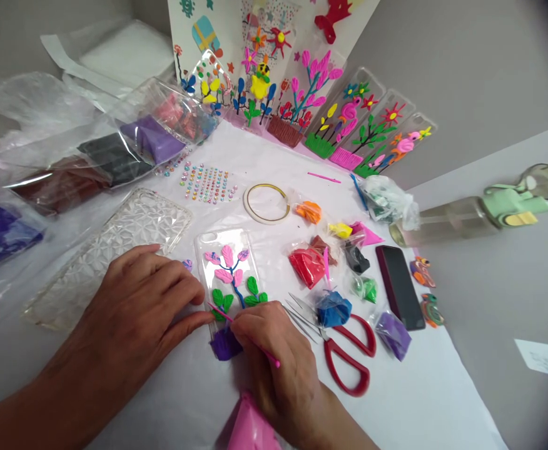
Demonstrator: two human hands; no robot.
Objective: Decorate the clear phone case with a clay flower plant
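Note:
A clear phone case (254, 253) lies on the table, decorated with pink clay petals, green clay leaves, blue stems and a purple clay pot (226, 345). My left hand (147, 300) is closed at the case's left edge, its thumb by the green leaves and its fingers curled. In my right hand (278, 356) is a thin pink clay modelling tool (267, 355). The tool's pointed end touches the area of the left green leaves. My right fingers cover part of the case's lower right side.
Red-handled scissors (349, 369) and several bags of clay, including a blue one (334, 309), lie to the right. A dark phone (400, 287) is beyond them. Behind stand decorated cases (349, 112). A textured clear case (147, 215) and plastic bags sit left.

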